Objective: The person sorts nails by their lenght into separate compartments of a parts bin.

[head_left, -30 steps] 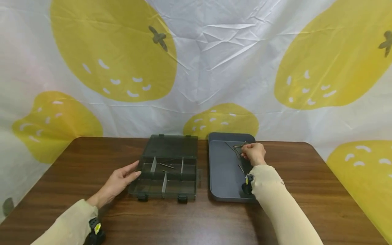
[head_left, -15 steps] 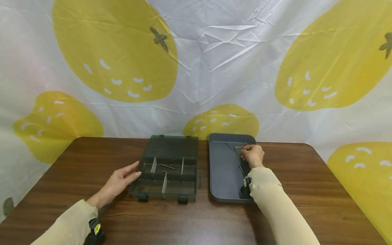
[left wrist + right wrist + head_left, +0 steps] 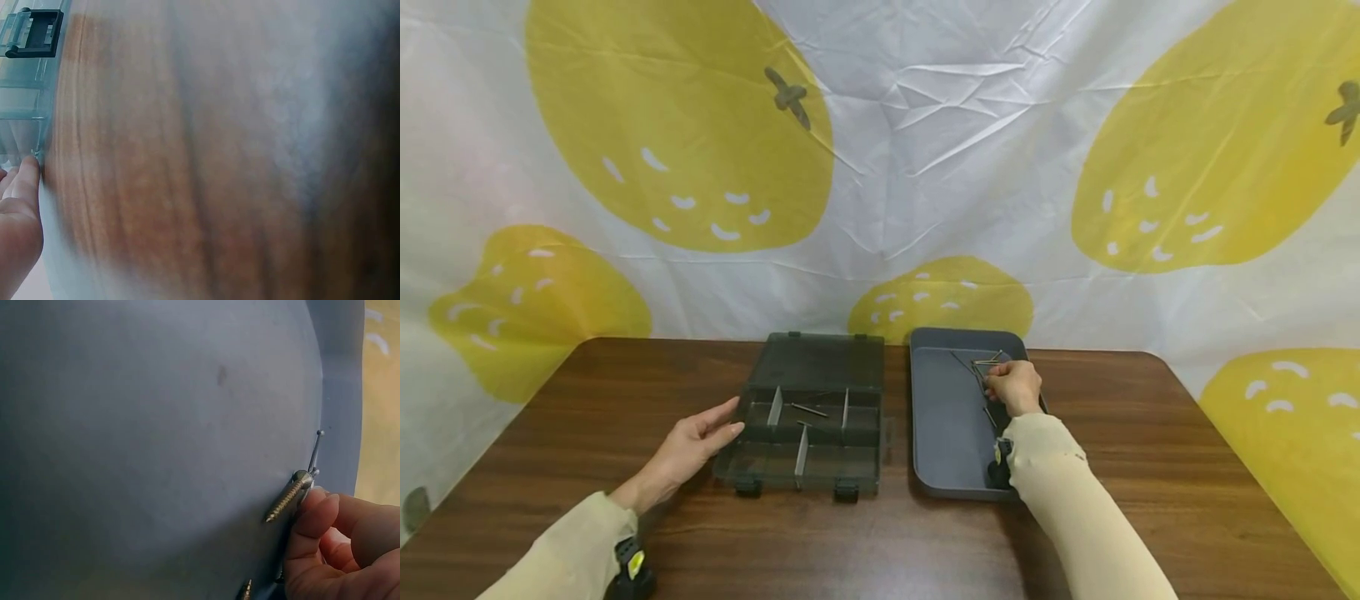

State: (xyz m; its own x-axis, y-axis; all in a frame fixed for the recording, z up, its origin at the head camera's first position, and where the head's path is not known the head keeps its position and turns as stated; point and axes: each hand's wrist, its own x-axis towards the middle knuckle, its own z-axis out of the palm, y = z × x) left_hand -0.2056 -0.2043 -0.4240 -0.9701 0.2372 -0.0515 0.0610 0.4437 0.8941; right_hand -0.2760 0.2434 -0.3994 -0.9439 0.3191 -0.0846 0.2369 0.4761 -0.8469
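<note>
My left hand (image 3: pixel 688 446) rests against the left side of a dark see-through compartment box (image 3: pixel 842 454), fingers straight; the left wrist view shows a fingertip at the box's edge. The box's lid (image 3: pixel 820 360) lies back. A long metal fastener (image 3: pixel 810 410) lies in a rear middle compartment. Over the grey tray (image 3: pixel 943 450), my right hand (image 3: pixel 1017 387) has its thumb and fingers drawn together at a gold threaded screw (image 3: pixel 289 496), which it seems to pinch near the head; the fingers partly hide the contact. A thin nail (image 3: pixel 316 450) shows just beyond.
Several more screws and nails lie at the tray's far end, with another screw (image 3: pixel 990 417) nearer its right side. Box and tray stand side by side on a brown wooden table (image 3: pixel 760 550). A lemon-print cloth (image 3: pixel 895 208) hangs behind the table's far edge.
My right hand has shifted slightly toward me and left over the tray, away from the far pile. My left hand and the box have stayed in place.
</note>
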